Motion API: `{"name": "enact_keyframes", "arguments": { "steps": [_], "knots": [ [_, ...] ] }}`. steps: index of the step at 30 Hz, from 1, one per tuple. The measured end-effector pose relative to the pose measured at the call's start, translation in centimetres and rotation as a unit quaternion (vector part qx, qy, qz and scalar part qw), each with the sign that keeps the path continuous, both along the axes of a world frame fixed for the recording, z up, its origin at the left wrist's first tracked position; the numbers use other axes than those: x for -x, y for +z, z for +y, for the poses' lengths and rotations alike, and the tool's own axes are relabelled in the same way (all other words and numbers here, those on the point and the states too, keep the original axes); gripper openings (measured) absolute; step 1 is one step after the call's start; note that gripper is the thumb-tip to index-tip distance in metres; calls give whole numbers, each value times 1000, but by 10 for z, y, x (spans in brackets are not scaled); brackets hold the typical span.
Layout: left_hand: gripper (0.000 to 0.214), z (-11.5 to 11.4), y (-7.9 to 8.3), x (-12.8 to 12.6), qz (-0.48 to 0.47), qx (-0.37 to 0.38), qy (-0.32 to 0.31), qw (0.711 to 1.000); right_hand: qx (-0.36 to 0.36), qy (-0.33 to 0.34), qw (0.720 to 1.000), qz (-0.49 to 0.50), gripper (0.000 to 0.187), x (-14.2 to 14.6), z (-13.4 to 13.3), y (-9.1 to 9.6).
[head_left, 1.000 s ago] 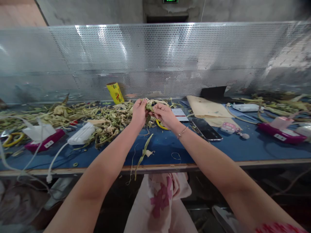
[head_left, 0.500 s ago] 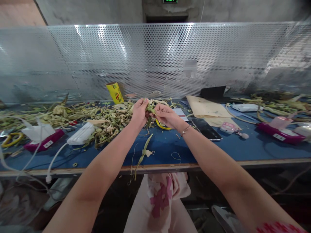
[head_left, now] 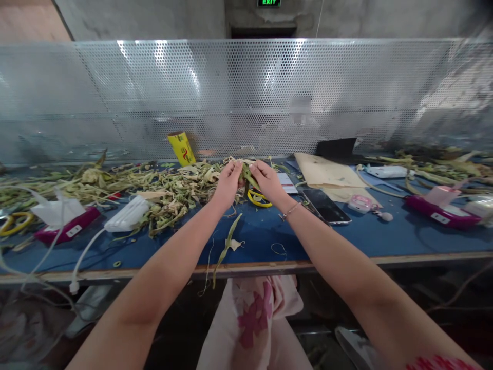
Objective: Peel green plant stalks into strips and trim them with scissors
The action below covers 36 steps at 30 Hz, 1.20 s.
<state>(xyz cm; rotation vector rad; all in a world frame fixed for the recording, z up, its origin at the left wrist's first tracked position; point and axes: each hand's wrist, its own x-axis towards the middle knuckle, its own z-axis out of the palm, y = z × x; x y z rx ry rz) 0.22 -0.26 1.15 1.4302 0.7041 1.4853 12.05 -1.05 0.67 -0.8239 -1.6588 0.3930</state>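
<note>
Where fingers (head_left: 259, 171) pinch, green stalk (head_left: 250, 178), held between.

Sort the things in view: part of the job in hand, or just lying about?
Apparently in use:
left hand
right hand
greenish plant piece between them
dried plant heap
possibly yellow loop handles

Likely lying about:
smartphone
pink earbud case
brown paper
yellow container

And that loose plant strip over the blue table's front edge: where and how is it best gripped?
Probably pinch the plant strip by its lower end, from the wearer's side: that end reaches past the front edge of the blue table, so thumb and finger could likely close around it; the rest lies on top. Left hand and right hand both hold another plant piece.
</note>
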Motion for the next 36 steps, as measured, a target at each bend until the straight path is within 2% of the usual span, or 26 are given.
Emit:
{"name": "enact_keyframes", "arguments": {
  "steps": [3, 5, 9, 13, 19, 25, 28, 31, 33, 36],
  "knots": [
    [29, -2, 1, -3, -20, 85, -46, 995, -26, -61, 998, -15, 28, -4, 2, 1],
    [29, -3, 1, -3, -15, 100, -59, 993, -29, -83, 996, -22, 27, -7, 3, 1],
    [26, -2, 0, -1, 8, 84, -53, 995, -23, -103, 994, -30, 28, -9, 6, 3],
    [23, -1, 1, 0, 29, 52, -60, 996, -61, -114, 990, -49, 26, -10, 4, 8],
    [20, -1, 4, 4, 62, 9, -87, 994, -4, -88, 996, -31, 29, -14, 2, 12],
    [20, -3, 5, 5, 110, -41, -63, 991, 8, -115, 993, 4, 30, -10, 6, 8],
    [19, -8, 9, 7, 180, -102, -35, 978, 12, -117, 993, 18, 30, -9, 7, 7],
    [18, -9, 10, 11, 224, -146, 1, 964, 14, -93, 996, 0, 28, -12, 6, 9],
    [19, -6, 8, 12, 231, -150, 32, 961, 10, -73, 997, -34, 27, -14, 5, 10],
    [19, 2, 1, 10, 206, -107, 55, 971, -14, -84, 994, -71, 26, -16, 4, 10]
  ]
}}
